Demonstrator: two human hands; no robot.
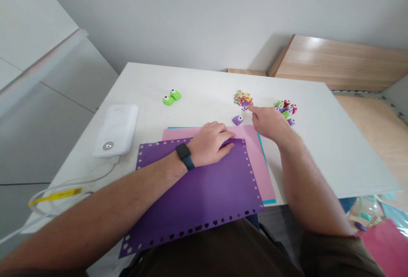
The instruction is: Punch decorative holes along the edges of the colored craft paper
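Note:
A purple paper sheet (204, 192) has small star, heart and flower shapes punched along its edges. My left hand (212, 143), wearing a dark watch, rests open on the sheet's far part. My right hand (269, 122) reaches over the table with its index finger stretched out and the other fingers curled. Its fingertip is at the purple pieces on the near side of a pile of small colourful paper cut-outs (242, 97). Close by stands a purple craft punch (237, 120) with an eye-like top. Beyond my right hand is a cluster of green, red and purple punches (287, 109).
Pink paper (250, 151) and a blue sheet (270, 201) lie under the purple one. Two green punches (172, 97) stand at the back left. A white power bank (117, 130) with a cable (92, 179) lies left. The white table (197, 83) meets a wall.

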